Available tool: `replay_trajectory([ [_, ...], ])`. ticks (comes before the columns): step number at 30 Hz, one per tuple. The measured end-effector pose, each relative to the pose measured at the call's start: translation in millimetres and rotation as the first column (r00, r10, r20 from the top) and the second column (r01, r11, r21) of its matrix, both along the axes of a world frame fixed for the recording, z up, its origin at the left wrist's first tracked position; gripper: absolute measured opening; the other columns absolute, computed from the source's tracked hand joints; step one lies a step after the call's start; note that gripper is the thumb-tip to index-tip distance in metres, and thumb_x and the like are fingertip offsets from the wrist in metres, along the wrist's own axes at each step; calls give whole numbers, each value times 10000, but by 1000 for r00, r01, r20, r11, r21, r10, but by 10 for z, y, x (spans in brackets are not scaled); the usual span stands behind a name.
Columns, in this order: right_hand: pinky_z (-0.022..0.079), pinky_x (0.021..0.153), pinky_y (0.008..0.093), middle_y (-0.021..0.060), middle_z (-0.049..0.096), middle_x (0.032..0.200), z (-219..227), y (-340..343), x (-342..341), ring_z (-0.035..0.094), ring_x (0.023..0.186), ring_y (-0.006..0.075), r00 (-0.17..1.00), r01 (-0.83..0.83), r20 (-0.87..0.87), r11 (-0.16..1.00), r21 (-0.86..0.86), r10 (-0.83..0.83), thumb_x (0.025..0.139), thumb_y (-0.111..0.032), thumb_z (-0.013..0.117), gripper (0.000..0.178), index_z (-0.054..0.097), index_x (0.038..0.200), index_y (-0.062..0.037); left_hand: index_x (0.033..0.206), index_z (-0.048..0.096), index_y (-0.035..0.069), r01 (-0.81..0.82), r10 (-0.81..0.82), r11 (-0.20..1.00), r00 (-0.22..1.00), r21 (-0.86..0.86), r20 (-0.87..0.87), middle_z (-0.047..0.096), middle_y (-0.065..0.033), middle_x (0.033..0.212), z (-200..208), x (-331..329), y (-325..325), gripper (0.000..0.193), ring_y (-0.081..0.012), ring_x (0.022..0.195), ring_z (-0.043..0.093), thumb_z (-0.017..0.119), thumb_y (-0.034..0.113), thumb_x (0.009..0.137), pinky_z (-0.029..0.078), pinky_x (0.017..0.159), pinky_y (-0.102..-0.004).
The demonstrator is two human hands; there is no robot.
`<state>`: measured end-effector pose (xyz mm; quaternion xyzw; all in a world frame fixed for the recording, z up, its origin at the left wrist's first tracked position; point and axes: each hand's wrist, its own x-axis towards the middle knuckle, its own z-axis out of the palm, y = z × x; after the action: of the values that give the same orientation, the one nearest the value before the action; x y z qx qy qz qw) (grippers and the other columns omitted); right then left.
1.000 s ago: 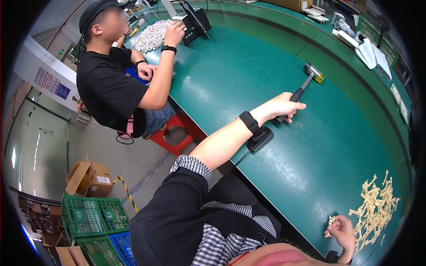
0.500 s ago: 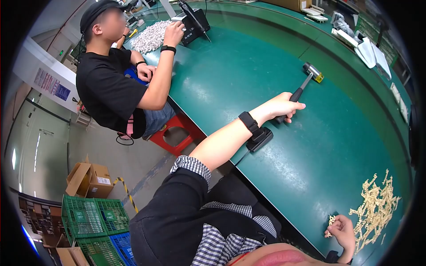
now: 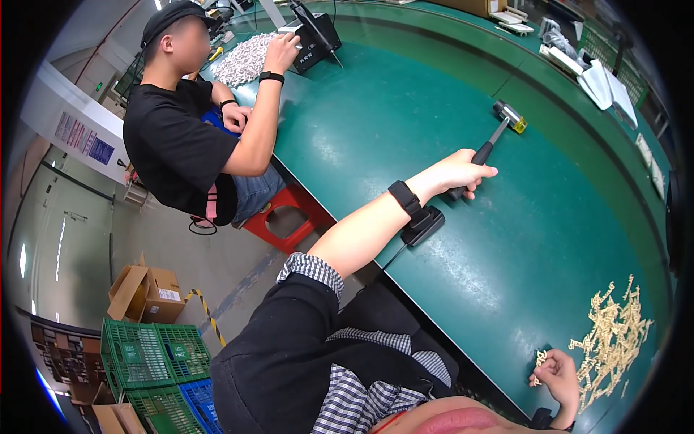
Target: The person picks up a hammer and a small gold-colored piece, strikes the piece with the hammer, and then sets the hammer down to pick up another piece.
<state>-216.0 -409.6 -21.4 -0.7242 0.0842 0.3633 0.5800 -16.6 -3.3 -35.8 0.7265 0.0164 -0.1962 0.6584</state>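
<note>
My left hand (image 3: 463,176) is wrapped round the black handle of a mallet (image 3: 491,142). The mallet's metal head, with one black end and one yellow end, points away toward the far side of the green table (image 3: 376,123). At the lower right, my right hand (image 3: 558,376) pinches a small pale-yellow zigzag piece (image 3: 539,367) between thumb and fingers. Right beside that hand, a loose pile of similar pale-yellow pieces (image 3: 611,347) is spread on the tabletop. A black wristband device (image 3: 409,200) sits on my left wrist.
A black device (image 3: 423,227) with a cable rests by the near table edge under my left wrist. To the left, a co-worker (image 3: 181,137) sits on a red stool (image 3: 289,217) near a heap of white parts (image 3: 246,61) and a black box (image 3: 316,43). Green crates (image 3: 148,354) stand on the floor.
Both my hands keep their grips and places. The co-worker's head has shifted slightly to the right.
</note>
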Motion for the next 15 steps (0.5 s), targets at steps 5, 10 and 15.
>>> replay_trajectory([
  [5,524,545,282,96,580,659,9,1,1,629,609,183,1000,1,-2,1000,-3,-1,776,96,565,160,466,891,47,820,435,18,-14,14,1000,1000,-10,14,468,-24,632,-6,-3,-7,310,-100,497,496,616,269,826,459,441,-245],
  [10,525,546,283,95,580,659,-4,-10,-5,630,613,184,1000,3,6,1000,4,-3,775,100,567,166,467,895,46,791,430,19,-22,22,1000,999,-20,24,479,-33,624,-9,2,-10,302,-112,476,511,616,255,824,452,428,-245],
  [15,527,548,287,93,579,658,-1,2,-8,630,615,185,1000,17,4,1000,-1,-17,775,100,568,168,468,898,47,799,429,17,-29,30,1000,999,-7,18,480,-34,628,9,-9,-18,304,-110,477,511,617,255,824,452,428,-242],
])
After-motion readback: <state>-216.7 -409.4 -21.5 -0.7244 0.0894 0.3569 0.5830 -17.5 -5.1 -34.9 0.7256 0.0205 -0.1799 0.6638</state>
